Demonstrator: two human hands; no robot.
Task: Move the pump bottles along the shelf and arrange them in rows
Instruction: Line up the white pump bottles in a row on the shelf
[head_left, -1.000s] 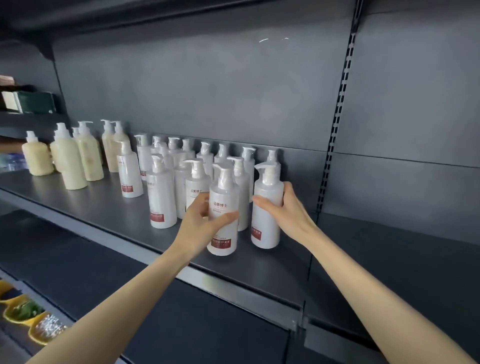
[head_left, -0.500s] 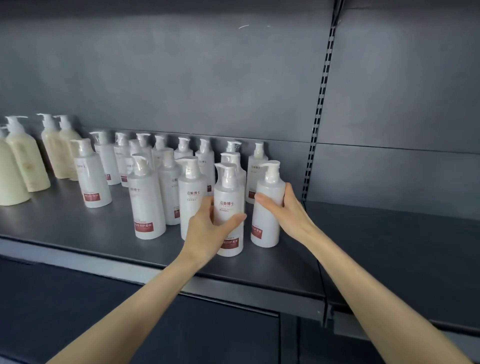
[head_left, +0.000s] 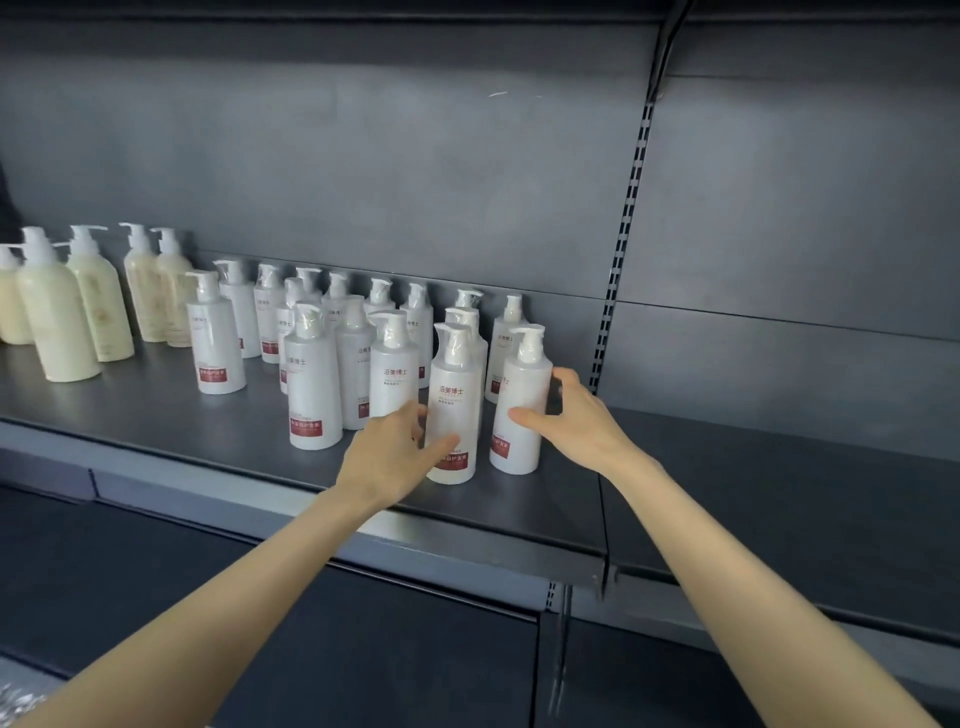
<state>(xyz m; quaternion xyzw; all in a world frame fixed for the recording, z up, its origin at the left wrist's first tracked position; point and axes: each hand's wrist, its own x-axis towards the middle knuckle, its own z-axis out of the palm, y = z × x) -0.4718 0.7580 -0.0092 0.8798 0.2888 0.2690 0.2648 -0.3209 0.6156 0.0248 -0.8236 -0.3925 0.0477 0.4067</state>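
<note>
Shelf (head_left: 156, 415) of matte metal, left hand (head_left: 387, 457) clasping glossy pump bottle (head_left: 454, 395), right hand (head_left: 582, 423) clasping neighbouring bottle (head_left: 519, 384)

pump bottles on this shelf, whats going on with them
A person is arranging things on a dark shelf. The left hand grips the front bottle, and the right hand grips the end bottle beside it, at the group's right edge. Both bottles stand upright on the shelf. More white bottles stand behind, with cream bottles further left.
</note>
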